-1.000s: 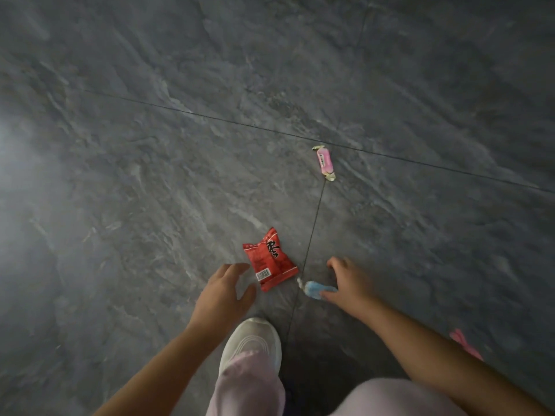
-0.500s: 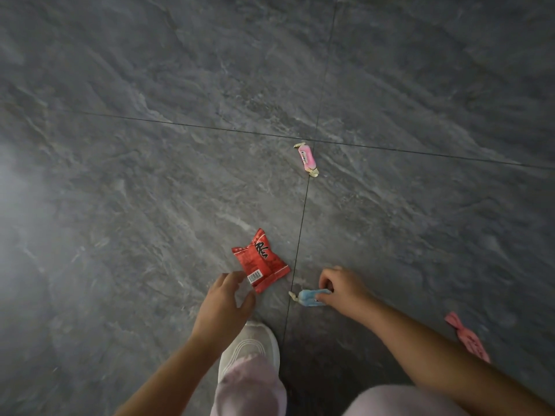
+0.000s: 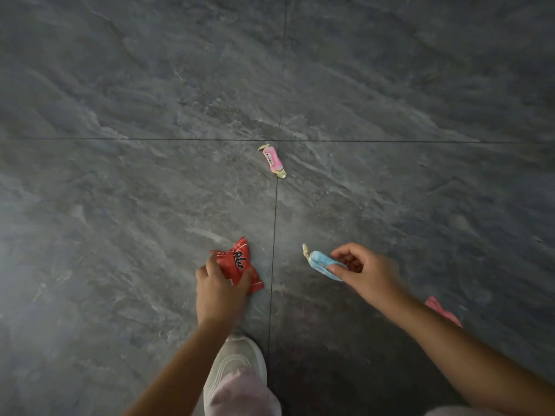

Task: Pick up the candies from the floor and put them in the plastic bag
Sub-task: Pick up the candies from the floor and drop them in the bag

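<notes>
My left hand (image 3: 220, 291) grips a red candy packet (image 3: 237, 261) with black lettering at the lower middle of the head view, fingers closed over its near edge. To the right, my right hand (image 3: 365, 273) pinches a blue wrapped candy (image 3: 321, 261) between thumb and fingers, lifted a little off the floor. A pink wrapped candy (image 3: 272, 160) lies further out on the grey floor, beside the crossing of the tile joints. Another pink candy (image 3: 443, 310) lies behind my right forearm, partly hidden. No plastic bag is in view.
Dark grey stone-look floor tiles (image 3: 120, 205) fill the view, with thin joints crossing near the far pink candy. My white shoe (image 3: 238, 363) and a pale pink trouser leg (image 3: 243, 391) are at the bottom middle, just behind my left hand.
My left hand has closed on the red packet, which lay free before. My right hand has lifted the blue candy and moved right with it. The camera has shifted closer and turned.
</notes>
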`<state>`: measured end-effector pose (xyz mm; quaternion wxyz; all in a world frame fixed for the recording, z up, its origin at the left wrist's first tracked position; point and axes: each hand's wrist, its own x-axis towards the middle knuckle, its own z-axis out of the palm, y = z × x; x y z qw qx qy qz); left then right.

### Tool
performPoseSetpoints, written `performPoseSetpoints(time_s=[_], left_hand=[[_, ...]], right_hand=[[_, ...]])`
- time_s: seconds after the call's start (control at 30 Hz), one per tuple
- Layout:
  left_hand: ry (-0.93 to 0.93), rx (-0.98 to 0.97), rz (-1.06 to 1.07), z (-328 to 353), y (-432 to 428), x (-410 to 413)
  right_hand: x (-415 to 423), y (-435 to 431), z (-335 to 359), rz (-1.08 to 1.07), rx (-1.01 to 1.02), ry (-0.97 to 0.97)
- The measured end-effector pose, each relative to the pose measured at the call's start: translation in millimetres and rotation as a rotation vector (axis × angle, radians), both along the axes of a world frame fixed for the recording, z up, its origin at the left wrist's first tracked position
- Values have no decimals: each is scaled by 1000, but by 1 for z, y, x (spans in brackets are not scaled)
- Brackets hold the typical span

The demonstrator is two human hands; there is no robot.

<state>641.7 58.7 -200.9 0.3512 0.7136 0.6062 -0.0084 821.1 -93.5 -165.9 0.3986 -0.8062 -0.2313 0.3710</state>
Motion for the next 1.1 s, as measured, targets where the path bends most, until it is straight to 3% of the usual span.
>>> performPoseSetpoints(time_s=[0.23,0.37,0.5,0.73,0.9,1.1], left_hand=[[166,105,-173,-13,-1,24],[99,50,-168,-3,5,21],[32,42,-167,50,15,13],[132,-67,-262,197,30,9],[64,-77,-206,316,6,1],[-121,-28,-313,461,-55,23]], right_hand=[[12,-21,-9,-121,24,9],[16,-19,-13,-163,-6,14],[23,-17,10,-433,9,1],[-21,0,125,-459,-25,68],[-38,-6,246,-462,0,54],[-39,-43,398,-529,61,-13]])
